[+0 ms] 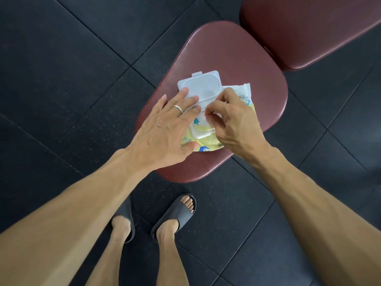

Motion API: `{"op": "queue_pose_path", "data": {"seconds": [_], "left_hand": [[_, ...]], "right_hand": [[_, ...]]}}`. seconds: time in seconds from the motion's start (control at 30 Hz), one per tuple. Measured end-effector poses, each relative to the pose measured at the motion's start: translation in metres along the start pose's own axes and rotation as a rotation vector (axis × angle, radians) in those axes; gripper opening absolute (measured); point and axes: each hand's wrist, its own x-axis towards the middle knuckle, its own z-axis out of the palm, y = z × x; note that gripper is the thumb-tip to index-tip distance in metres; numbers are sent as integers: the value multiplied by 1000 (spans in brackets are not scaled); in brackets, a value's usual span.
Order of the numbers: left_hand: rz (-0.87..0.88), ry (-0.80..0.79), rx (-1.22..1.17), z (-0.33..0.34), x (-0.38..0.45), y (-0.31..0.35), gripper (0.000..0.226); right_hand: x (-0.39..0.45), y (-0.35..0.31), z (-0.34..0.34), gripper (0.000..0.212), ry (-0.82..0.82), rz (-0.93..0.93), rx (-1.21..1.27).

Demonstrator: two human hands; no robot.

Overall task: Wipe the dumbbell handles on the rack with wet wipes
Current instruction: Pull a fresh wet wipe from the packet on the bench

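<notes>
A yellow pack of wet wipes (208, 148) lies on the dark red bench seat (226, 58). Its white plastic lid (203, 84) stands flipped open toward the far side. My left hand (165, 129) lies flat on the pack's left part, fingers straight and pressing it down; a ring is on one finger. My right hand (231, 118) is over the pack's opening, thumb and fingers pinched together at the white wipe there. No dumbbells or rack are in view.
A second dark red pad (309, 27) of the bench rises at the upper right. Black rubber floor tiles (61, 69) surround the bench. My feet in black slides (175, 217) stand just in front of the seat.
</notes>
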Motion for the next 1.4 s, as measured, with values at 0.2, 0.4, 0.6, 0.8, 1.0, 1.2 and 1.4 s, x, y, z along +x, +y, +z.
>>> {"op": "queue_pose_path", "data": {"seconds": [0.2, 0.4, 0.6, 0.8, 1.0, 1.2, 1.4], "left_hand": [[-21, -2, -36, 2, 1, -2, 80], [-18, -12, 24, 1, 2, -4, 81], [-36, -17, 18, 2, 2, -4, 81], [-59, -12, -12, 1, 3, -2, 80], [-62, -24, 16, -2, 3, -1, 81], [-74, -54, 24, -5, 5, 2, 80], [-86, -105, 31, -9, 9, 5, 82]], "right_hand": [[7, 1, -2, 11, -48, 140, 140], [-9, -1, -11, 11, -60, 176, 191], [-10, -4, -15, 13, -32, 222, 245], [11, -5, -10, 8, 34, 424, 311], [-9, -9, -34, 12, -140, 372, 321], [-2, -10, -36, 14, -66, 431, 339], [24, -6, -22, 12, 76, 437, 325]]}}
